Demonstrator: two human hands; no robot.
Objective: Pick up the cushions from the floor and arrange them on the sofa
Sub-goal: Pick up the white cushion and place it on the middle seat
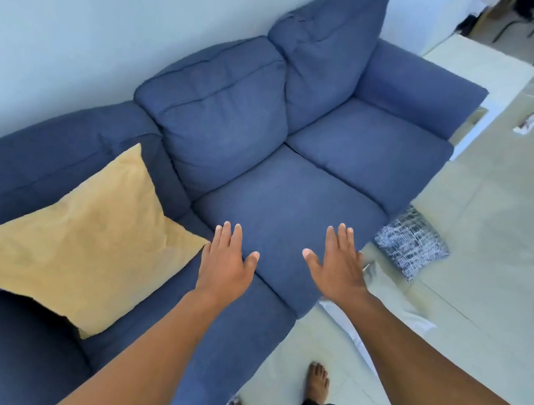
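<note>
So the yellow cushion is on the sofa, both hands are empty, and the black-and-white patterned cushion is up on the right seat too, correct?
Not quite. The head view shows the black-and-white patterned cushion lying on the floor beside the sofa's front edge, not on the seat. The yellow cushion is on the sofa, and the left hand and right hand are open and empty.

One cushion [79, 240] lies on the sofa [295, 189]'s left end; another cushion [411, 244] lies on the floor [491, 270] before it.
</note>
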